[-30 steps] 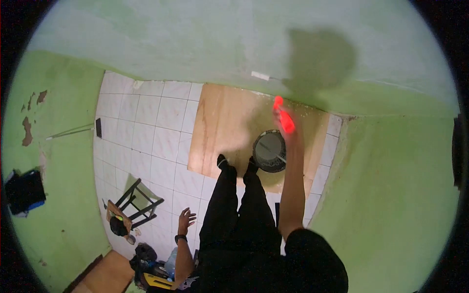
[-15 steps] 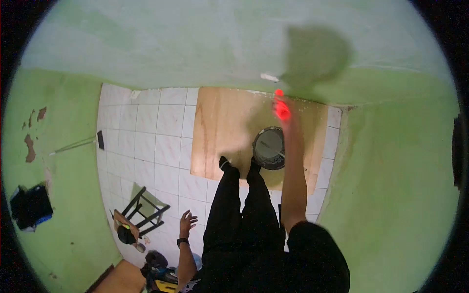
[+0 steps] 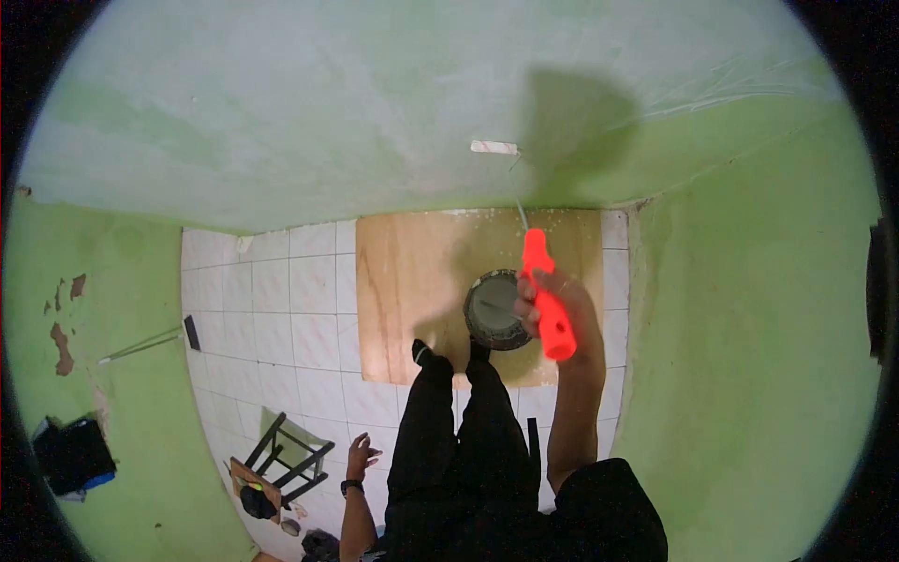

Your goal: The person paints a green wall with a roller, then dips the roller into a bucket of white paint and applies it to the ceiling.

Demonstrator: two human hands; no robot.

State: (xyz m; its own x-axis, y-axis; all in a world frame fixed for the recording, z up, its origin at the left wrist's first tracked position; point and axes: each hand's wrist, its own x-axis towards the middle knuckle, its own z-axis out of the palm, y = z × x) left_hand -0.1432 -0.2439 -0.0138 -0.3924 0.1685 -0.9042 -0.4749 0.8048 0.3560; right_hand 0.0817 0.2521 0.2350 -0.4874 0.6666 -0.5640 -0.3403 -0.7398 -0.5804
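Note:
My right hand (image 3: 573, 298) is wrapped round the bright orange handle (image 3: 552, 318) of a paint roller. Its thin wire frame runs up to a narrow, pale roller head (image 3: 494, 147), which overlaps the lower part of the facing wall (image 3: 375, 122). Below and left of the hand, a dark bucket (image 3: 511, 344) of greyish-white paint stands on a wooden board, with a stick-like thing showing in it. My left hand (image 3: 361, 459) hangs at my side, fingers apart, holding nothing. A dark band circles that wrist.
The plywood board (image 3: 398, 290) lies on white floor tiles (image 3: 309, 337), my feet at its near edge. A dark-legged stool (image 3: 290, 459) with things on its seat stands at left. A long-handled floor tool (image 3: 192, 332) leans at the left wall, where dark cloth (image 3: 75, 454) hangs.
My right hand has drawn back toward me, bringing the orange handle over the bucket's right side. The view has tilted up, so the floor sits lower. My left hand still hangs at my side.

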